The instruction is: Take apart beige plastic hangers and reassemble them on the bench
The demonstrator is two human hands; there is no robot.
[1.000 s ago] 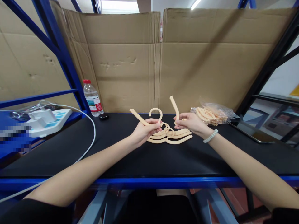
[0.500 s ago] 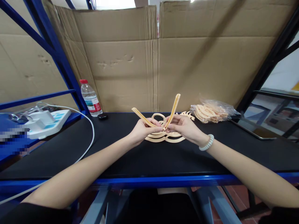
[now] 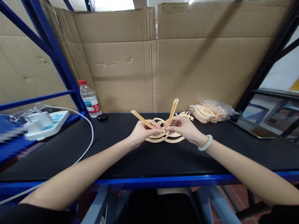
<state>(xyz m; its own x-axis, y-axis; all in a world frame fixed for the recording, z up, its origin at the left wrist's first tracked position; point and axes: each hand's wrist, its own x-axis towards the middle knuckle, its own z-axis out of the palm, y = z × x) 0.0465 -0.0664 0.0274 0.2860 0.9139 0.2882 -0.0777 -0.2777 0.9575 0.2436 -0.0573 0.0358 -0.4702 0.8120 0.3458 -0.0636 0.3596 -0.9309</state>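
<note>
In the head view, my left hand (image 3: pixel 143 132) pinches a pale cream curved strip (image 3: pixel 139 116) that slants up to the left. My right hand (image 3: pixel 183 128) is closed on a second cream strip (image 3: pixel 173 109), which rises up to the right. Their lower ends meet between my fingertips in a V; whether they are joined I cannot tell. A cream loop (image 3: pixel 159 119) shows just behind the fingers. Beneath my hands, several more curved cream pieces (image 3: pixel 155 140) lie on the black table, partly hidden.
Toothed cream pieces (image 3: pixel 185 115) lie behind my right hand, beside a clear bag (image 3: pixel 210 111) of similar parts. At the left stand a water bottle (image 3: pixel 90 101), a small black object (image 3: pixel 102 117) and a white power strip (image 3: pixel 52 124) with a cable (image 3: pixel 92 133). Cardboard (image 3: pixel 121 71) walls the back.
The V of strips has dropped slightly, and the right strip's tip is lower. Both hands keep their hold. The whole view has shifted a little.
</note>
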